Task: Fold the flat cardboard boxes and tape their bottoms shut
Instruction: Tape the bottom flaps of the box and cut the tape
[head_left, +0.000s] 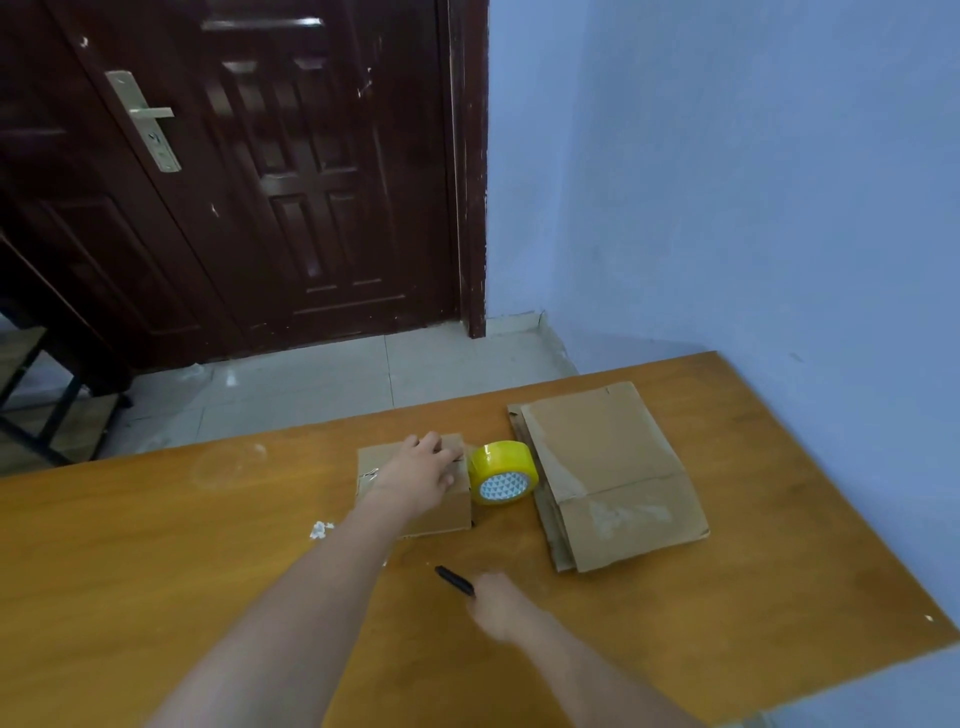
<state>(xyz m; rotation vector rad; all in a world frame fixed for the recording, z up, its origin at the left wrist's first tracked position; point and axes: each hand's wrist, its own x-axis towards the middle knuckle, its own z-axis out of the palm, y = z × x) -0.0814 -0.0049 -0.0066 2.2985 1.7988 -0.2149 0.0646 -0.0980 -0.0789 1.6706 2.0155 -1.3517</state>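
Wooden table (156, 545): left hand (423, 467) flat atop small box (447, 512) beside tape roll (503, 473), right hand (501, 605) gripping pen (454, 579); a nudge might roll the tape away

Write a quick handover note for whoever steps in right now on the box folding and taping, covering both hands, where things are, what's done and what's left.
Left hand: resting flat on top of the small folded brown cardboard box, fingers spread.
Right hand: gripping a black pen-like tool just above the orange-brown wooden table; blurred, so which tool is unclear.
Yellow roll of packing tape: lying tilted between the small box and the stack of flat brown cardboard boxes at right.
Done: one box appears folded up; whether its bottom is taped is not visible.
Left: the flat stack still needs folding and taping.
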